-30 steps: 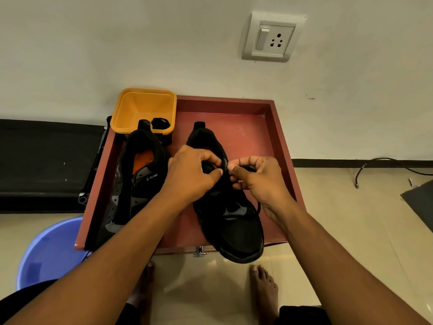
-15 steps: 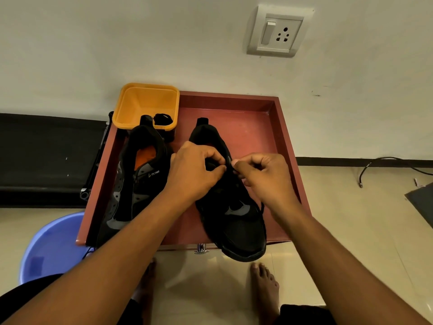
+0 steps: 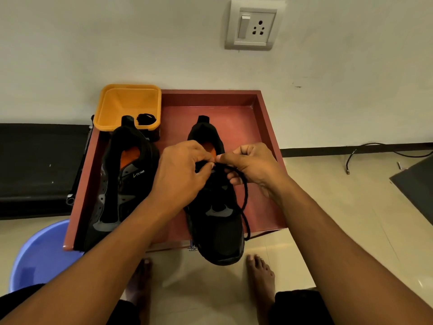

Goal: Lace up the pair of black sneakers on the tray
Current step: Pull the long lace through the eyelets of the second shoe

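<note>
2 bare feet (image 3: 260,276) stand on the pale floor, closest of all. A blue tub (image 3: 39,254) sits on the floor at the near left.

Just past the feet is a red tray (image 3: 262,127). 2 black sneakers lie on it side by side, toes pointing this way. The right sneaker (image 3: 216,233) pokes its toe out over the near edge of the tray. The left sneaker (image 3: 117,184) shows orange inside.

Both hands meet over the top of the right sneaker. The left hand (image 3: 180,174) has its fingers curled and pinches a black lace (image 3: 245,198). The right hand (image 3: 255,165) pinches the same lace, right beside the left fingertips. From the right hand the lace hangs in a loop down the right side of the shoe. Its end lies by the tray's near edge.

Behind the left sneaker an orange bin (image 3: 128,102) sits on the far left corner of the tray. A small black lace bundle (image 3: 146,118) lies in it. A black bench (image 3: 35,165) is left of the tray. On the wall beyond is a socket plate (image 3: 251,26).
</note>
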Action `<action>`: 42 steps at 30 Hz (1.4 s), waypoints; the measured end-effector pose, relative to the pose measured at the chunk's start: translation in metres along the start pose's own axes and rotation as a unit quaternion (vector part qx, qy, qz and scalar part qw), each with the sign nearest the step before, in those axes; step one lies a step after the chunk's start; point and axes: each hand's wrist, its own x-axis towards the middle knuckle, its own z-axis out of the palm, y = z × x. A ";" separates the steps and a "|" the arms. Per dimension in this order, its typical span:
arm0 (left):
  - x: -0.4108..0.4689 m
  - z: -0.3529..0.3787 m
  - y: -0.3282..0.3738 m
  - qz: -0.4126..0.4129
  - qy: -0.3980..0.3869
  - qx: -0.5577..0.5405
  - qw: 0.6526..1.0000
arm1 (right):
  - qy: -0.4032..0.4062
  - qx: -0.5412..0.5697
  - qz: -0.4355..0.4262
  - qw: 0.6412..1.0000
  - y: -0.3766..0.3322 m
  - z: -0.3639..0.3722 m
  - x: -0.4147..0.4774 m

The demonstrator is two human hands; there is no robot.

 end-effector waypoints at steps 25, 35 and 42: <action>0.009 -0.028 0.000 -0.193 -0.114 -0.138 0.965 | 0.005 0.035 0.057 0.998 -0.007 0.011 -0.007; 0.010 -0.047 -0.018 -0.186 -0.160 -0.067 0.967 | 0.002 0.032 0.067 0.997 -0.010 0.012 -0.004; 0.014 -0.048 -0.025 -0.191 -0.158 -0.036 0.968 | -0.005 0.016 0.067 0.998 -0.009 0.010 -0.003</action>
